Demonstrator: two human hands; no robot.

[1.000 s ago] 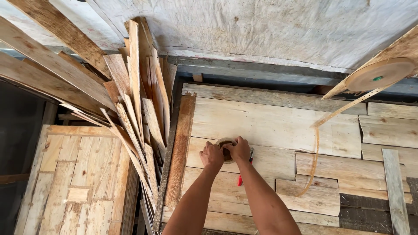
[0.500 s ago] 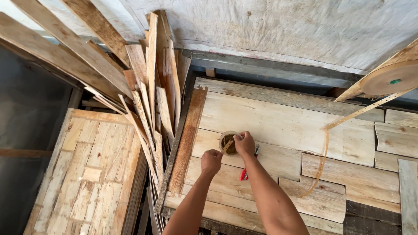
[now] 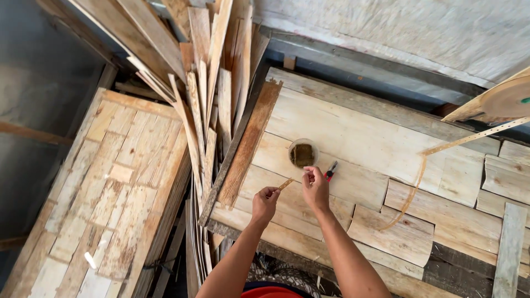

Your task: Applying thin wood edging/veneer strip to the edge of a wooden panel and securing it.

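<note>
I see a bench of pale wood sheets, with leaning slats to its left. My left hand pinches a short tan strip in its fingers, above the bench. My right hand, fingers curled shut on nothing I can make out, hovers just below a round cup, beside a red-handled tool.

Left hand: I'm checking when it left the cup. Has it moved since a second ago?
Yes. The left hand has pulled back from the cup toward the person, now holding a small strip.
</note>
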